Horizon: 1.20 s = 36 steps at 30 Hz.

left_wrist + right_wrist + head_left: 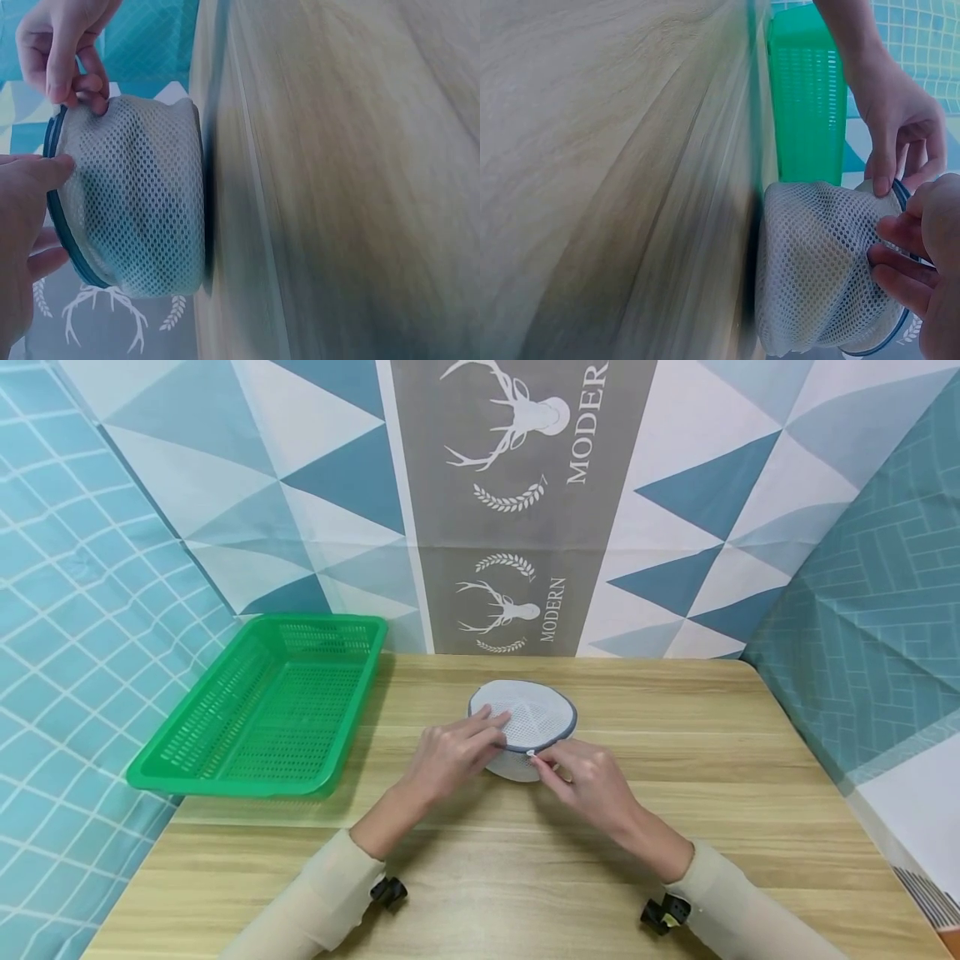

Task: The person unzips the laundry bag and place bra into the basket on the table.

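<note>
The round mesh bag sits upright on the table, just ahead of and between your left hand and right hand, with no clear long axis. Its white zipper pull lies at the near edge, pinched by your right hand; your left hand pinches the dark rim just leftward. The green basket stands well apart, left.

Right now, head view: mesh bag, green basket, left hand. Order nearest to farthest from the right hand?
From the right hand:
1. Mesh bag: in contact, at the fingers.
2. Left hand: across on the bag's left side, apart from the right hand.
3. Green basket: far left of the table.
</note>
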{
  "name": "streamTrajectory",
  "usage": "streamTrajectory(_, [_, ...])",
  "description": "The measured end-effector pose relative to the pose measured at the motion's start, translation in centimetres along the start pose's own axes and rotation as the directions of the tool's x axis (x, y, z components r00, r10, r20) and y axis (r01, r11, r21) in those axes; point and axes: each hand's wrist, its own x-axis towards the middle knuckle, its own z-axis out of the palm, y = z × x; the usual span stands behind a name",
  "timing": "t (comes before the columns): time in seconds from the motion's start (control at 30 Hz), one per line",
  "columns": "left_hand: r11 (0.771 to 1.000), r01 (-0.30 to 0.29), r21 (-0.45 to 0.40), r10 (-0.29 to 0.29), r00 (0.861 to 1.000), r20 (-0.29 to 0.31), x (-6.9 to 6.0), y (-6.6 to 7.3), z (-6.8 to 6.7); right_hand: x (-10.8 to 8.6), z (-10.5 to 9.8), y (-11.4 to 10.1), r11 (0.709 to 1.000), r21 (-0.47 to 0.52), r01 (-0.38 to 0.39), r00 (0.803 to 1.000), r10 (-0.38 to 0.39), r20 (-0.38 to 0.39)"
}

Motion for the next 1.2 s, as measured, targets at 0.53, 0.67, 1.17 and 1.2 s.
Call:
streamTrajectory(0.53, [1.000, -0.011, -0.015, 0.011, 0.999, 0.040, 0.14, 0.30, 0.27, 0.07, 0.04, -0.09, 1.000, -0.004, 0.010, 1.000, -0.010, 0.005])
streamTrajectory(0.67, [1.000, -0.005, -0.024, 0.006, 0.999, 0.039, -0.09, 0.19, 0.12, -0.04, -0.21, 0.04, 1.000, -0.012, 0.005, 1.000, -0.005, 0.008])
streamTrajectory(1.17, [1.000, 0.019, -0.014, -0.019, 1.000, 0.015, 0.01, 0.15, 0.20, 0.14, -0.08, 0.08, 1.000, 0.000, 0.000, 1.000, 0.000, -0.004])
streamTrajectory(1.2, [1.000, 0.017, -0.015, -0.017, 1.000, 0.016, 0.07, 0.19, 0.26, 0.16, -0.04, 0.05, 1.000, 0.002, 0.001, 1.000, -0.001, -0.005])
